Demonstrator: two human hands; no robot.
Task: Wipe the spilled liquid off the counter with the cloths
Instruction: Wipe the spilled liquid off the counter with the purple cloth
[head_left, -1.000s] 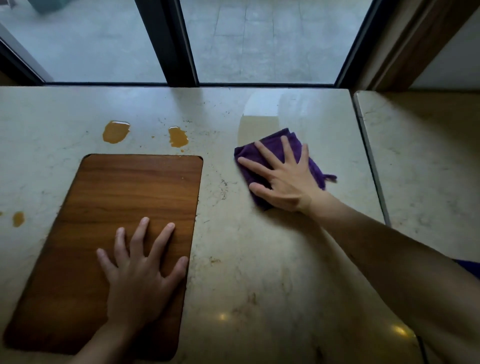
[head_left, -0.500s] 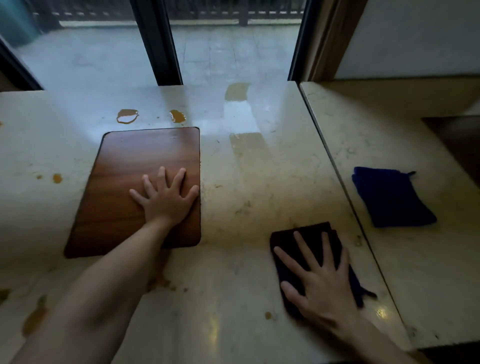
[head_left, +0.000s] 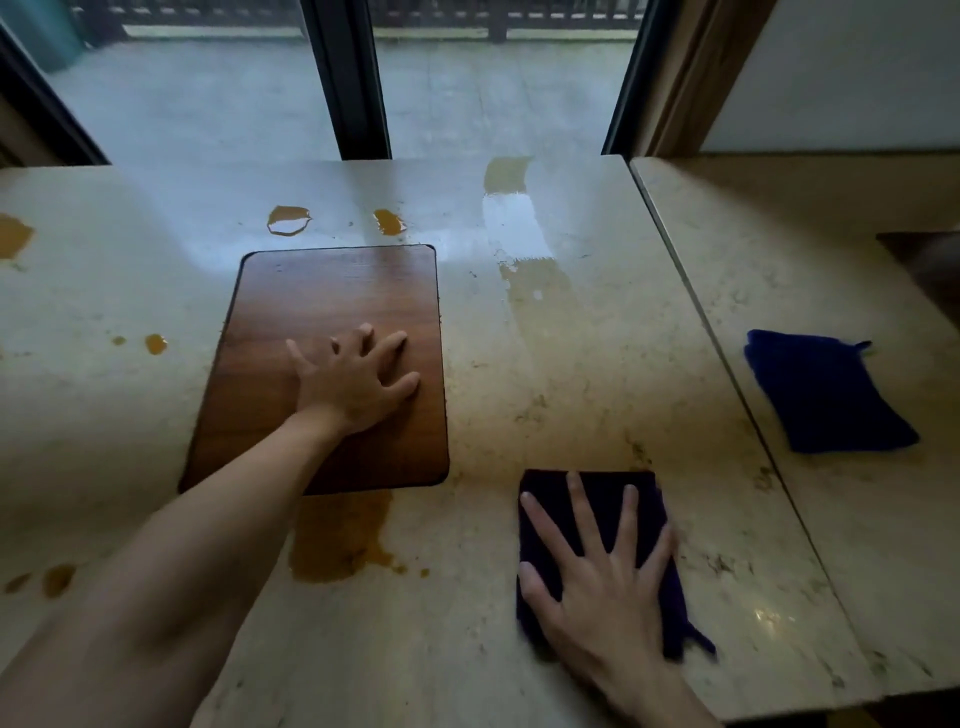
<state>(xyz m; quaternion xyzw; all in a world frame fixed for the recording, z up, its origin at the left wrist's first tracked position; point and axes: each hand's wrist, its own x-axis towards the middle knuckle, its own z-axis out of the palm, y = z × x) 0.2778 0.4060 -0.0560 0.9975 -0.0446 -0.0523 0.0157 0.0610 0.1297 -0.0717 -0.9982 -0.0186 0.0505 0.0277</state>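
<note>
My right hand (head_left: 602, 582) lies flat with fingers spread on a dark purple cloth (head_left: 597, 499), pressing it to the beige stone counter (head_left: 519, 415) near the front edge. A wet streak (head_left: 524, 249) runs from the cloth back toward the window. My left hand (head_left: 353, 379) rests with fingers apart on a wooden cutting board (head_left: 311, 291). A large brown puddle (head_left: 337, 540) lies just in front of the board. Two smaller brown spills (head_left: 288, 221) (head_left: 388, 222) sit behind the board. A second, blue cloth (head_left: 821, 395) lies on the adjoining counter at right.
Small brown drops (head_left: 155, 343) and patches (head_left: 13, 236) (head_left: 57, 579) dot the counter's left side. A seam (head_left: 727, 374) separates the two counter slabs. A window with a dark frame post (head_left: 348, 78) runs along the back.
My right hand has dragged the purple cloth from the back of the counter toward the front edge, leaving a wet streak. My view has pulled back, and the front puddle has come into sight.
</note>
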